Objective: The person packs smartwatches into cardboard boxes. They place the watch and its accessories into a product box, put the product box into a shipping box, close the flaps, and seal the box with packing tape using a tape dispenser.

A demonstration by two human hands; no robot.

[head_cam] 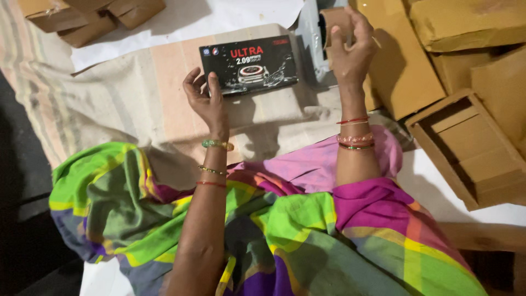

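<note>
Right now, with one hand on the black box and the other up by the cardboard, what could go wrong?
1. The left hand holds the black box only at its near end, so the box could tip or slip onto the striped cloth.
2. The right hand pinches a small cardboard piece in a light grip; it could bend or drop.
3. The open cardboard tray sits close to the right elbow and could get knocked.

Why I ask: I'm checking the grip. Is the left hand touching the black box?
Touching. The head view shows the left hand with its thumb and fingers closed around the left end of the black box, lifting it above the striped cloth.
</note>
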